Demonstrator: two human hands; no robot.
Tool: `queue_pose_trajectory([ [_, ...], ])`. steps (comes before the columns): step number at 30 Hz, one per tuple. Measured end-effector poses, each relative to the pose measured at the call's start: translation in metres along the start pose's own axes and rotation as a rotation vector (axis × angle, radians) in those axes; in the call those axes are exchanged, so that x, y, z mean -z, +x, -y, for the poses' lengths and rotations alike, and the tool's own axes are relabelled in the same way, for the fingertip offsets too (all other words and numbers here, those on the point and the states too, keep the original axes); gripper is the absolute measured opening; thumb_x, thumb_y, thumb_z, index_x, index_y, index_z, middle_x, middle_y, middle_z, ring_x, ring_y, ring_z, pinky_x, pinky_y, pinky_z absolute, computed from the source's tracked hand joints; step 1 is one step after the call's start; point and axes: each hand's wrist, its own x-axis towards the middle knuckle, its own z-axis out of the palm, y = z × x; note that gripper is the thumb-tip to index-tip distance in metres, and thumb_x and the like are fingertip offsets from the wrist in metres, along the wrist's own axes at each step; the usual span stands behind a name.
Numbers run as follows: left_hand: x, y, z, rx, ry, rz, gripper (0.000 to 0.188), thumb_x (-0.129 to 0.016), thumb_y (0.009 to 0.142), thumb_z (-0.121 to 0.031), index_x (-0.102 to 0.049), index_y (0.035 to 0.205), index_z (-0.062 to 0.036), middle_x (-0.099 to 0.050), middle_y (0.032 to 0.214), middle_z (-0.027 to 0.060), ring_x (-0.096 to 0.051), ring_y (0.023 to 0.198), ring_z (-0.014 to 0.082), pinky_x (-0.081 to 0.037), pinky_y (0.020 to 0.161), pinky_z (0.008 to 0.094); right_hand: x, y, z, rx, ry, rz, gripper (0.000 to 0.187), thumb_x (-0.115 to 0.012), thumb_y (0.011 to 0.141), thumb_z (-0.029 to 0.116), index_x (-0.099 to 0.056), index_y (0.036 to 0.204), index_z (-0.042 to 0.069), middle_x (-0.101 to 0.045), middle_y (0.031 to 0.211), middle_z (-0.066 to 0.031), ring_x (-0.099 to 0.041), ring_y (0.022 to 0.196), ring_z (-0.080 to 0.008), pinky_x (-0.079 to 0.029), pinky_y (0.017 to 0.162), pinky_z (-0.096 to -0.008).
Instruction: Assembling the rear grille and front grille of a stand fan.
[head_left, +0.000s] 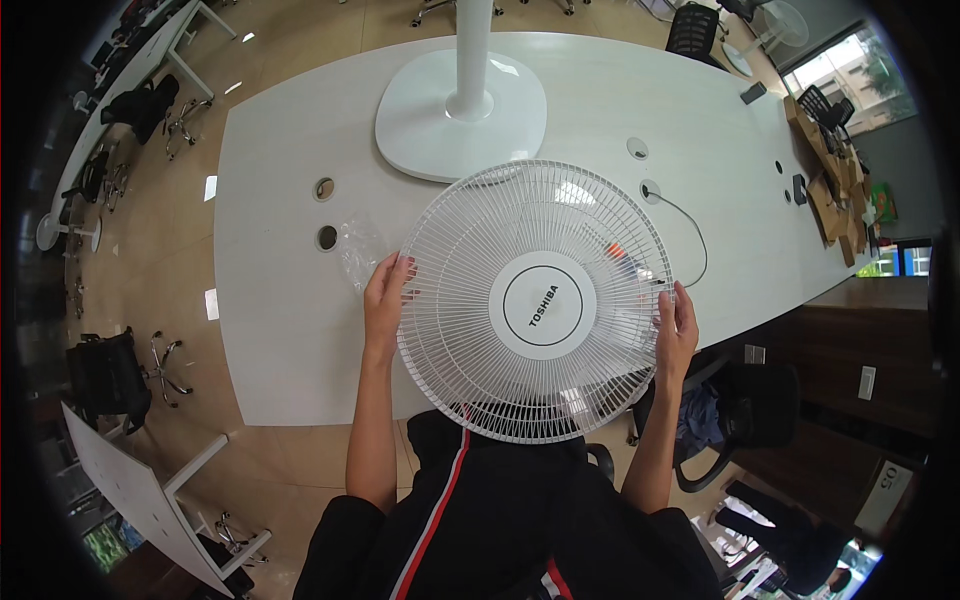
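Note:
Between my hands is a round white wire fan grille (460,330) with a pale disc at its centre. My left hand (386,300) is closed on its left rim, and my right hand (677,325) grips the right rim. The grille's lower edge reaches past the table's near edge, over my lap. Just beyond it, a white fan stand (425,120) stands upright on the table, its rounded base close to the grille's far rim. Through the wires I see small orange and blue bits on the table, too obscured to name.
The white table (275,330) has several round cable holes. Crumpled clear plastic (358,250) lies left of the grille, and a thin cable (704,240) curves on the right. Cardboard pieces (828,175) are at the far right. A black office chair (755,405) stands at my right.

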Motion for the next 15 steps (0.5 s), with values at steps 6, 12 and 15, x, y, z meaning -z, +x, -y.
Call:
queue_pose_trajectory([
  [6,0.005,0.016,0.002,0.092,-0.163,-0.012,0.037,-0.061,0.111,-0.031,-0.071,0.124,0.0026,-0.075,0.105,0.0059,-0.070,0.093,0.0116,-0.057,0.084,0.0273,0.003,0.005,0.011,-0.100,0.054,-0.017,0.050,-0.069,0.105,0.030,-0.064,0.143,-0.001,-0.075,0.122,-0.0147,-0.069,0.101,-0.0168,-0.054,0.086,-0.0289],
  [12,-0.001,0.011,-0.009,0.121,-0.169,-0.022,0.040,-0.065,0.108,-0.031,-0.070,0.126,0.0045,-0.075,0.110,0.0078,-0.069,0.095,0.0122,-0.056,0.084,0.0288,0.002,-0.001,0.026,0.021,-0.120,-0.071,0.042,-0.070,0.104,0.030,-0.073,0.131,-0.001,-0.079,0.111,-0.0168,-0.072,0.096,-0.0182,-0.055,0.086,-0.0312],
  [15,-0.006,0.012,-0.013,0.076,0.016,-0.051,0.045,-0.070,0.105,-0.031,-0.066,0.131,0.0051,-0.074,0.116,0.0097,-0.068,0.103,0.0142,-0.056,0.087,0.0314,0.003,0.001,0.035,0.055,-0.201,-0.095,0.039,-0.071,0.103,0.030,-0.075,0.127,0.000,-0.080,0.107,-0.0188,-0.074,0.095,-0.0190,-0.055,0.086,-0.0318],
])
